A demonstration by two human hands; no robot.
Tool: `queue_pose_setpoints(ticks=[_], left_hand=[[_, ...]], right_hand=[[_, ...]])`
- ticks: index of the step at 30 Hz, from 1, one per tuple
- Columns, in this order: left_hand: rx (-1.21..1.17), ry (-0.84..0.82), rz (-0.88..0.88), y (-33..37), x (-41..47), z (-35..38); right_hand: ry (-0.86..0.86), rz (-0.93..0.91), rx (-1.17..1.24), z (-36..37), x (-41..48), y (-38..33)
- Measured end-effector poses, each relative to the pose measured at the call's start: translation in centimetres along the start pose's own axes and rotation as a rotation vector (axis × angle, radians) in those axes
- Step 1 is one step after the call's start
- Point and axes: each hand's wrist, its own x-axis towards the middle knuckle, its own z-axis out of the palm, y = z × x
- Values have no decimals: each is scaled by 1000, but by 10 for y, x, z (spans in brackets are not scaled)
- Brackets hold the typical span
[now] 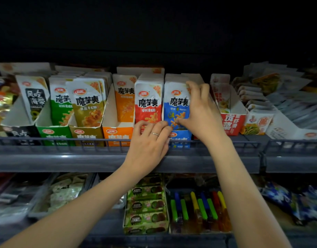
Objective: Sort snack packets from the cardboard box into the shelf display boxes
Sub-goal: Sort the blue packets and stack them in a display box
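A row of open display boxes stands on the upper shelf, each holding upright snack packets. My right hand (pixel 199 111) holds the front blue packet (pixel 176 102) in the blue display box (pixel 180 138), fingers on its right edge and thumb at its lower front. My left hand (pixel 150 140), with a ring on one finger, has its fingers curled over the front lip between the red packets (pixel 148 102) and the blue box, its fingertips at the blue packet's lower left corner. The cardboard source box is out of view.
Left of the red packets stand orange (pixel 124 102), olive (pixel 87 104), green (pixel 62 104) and black (pixel 33 99) packet boxes. A red box (pixel 231 122) and loose white packets lie to the right. A grey wire rail (pixel 64 140) fronts the shelf. The lower shelf holds green packs and coloured tubes.
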Motion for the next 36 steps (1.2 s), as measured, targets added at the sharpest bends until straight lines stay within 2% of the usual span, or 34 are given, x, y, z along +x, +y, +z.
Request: queue_pose_setpoints(ticks=[7,12,18,22,25,27,29,33,35,36], left_hand=[[-17,-2,9,0,0,0],[-31,-85,18,-4,-1,-7],[-127,-118,253,-15,-41,-66],[-236,-410,442,-16,-103,-119],[-309,-712,430,-8,-161,-143],[-375,-932,336,-1,-203,-153],[-458,-1104,200,1,-240,-158],[-436,-1275,19,1,-296,-157],[-419,-1348,-43,-1,-310,-156],[-410,-1365,-61,-1,-316,-156]], right_hand=[[18,18,34,-1,-2,0],[94,-8,68,-10,-13,-5],[225,-161,173,-25,-51,-37],[228,-313,203,-6,-101,-73],[134,-424,273,26,-149,-96],[4,-437,353,55,-188,-108],[-226,-468,388,88,-229,-114],[-929,-636,207,143,-298,-120],[-1237,-602,75,163,-323,-126],[-1388,-520,11,174,-335,-128]])
